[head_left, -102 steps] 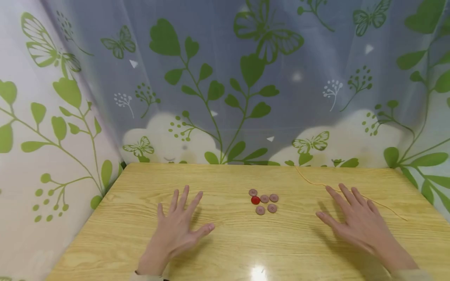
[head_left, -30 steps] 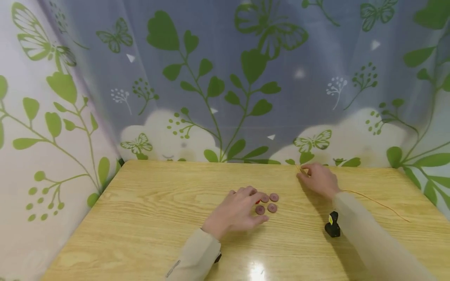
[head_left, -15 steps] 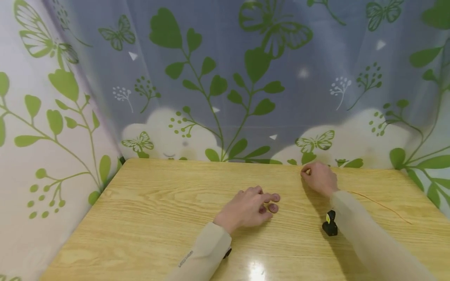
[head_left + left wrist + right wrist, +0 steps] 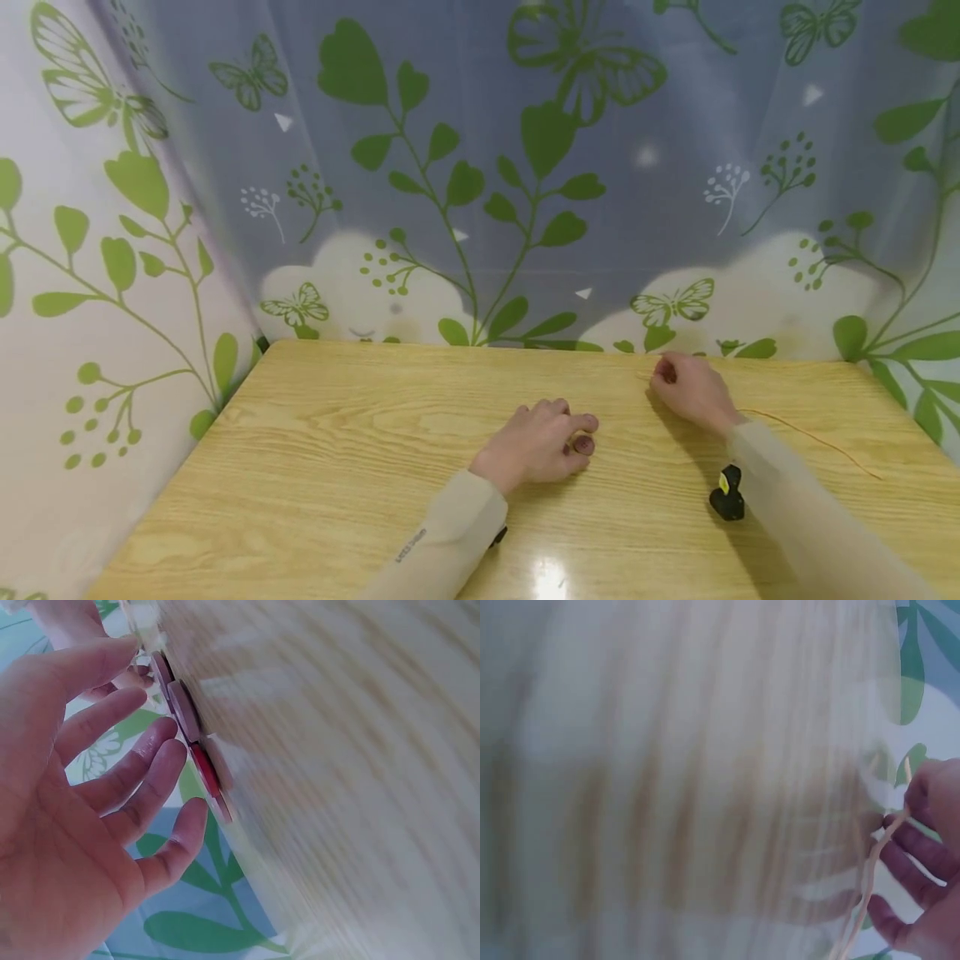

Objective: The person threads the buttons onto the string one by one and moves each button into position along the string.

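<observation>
Fingers [image 4: 581, 427] of left hand [image 4: 536, 446] cover buttons [image 4: 582, 444] beside curtain [image 4: 480, 167].

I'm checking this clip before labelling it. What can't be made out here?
- Buttons: head view, the left hand covers most of them, so no count; left wrist view blurred.
- String: head view, its far end is hidden under the right hand; grip unclear.
- Table: right wrist view, smeared by motion blur.

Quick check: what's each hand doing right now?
Left hand: open, fingers over the buttons.
Right hand: pinching the string.
</observation>
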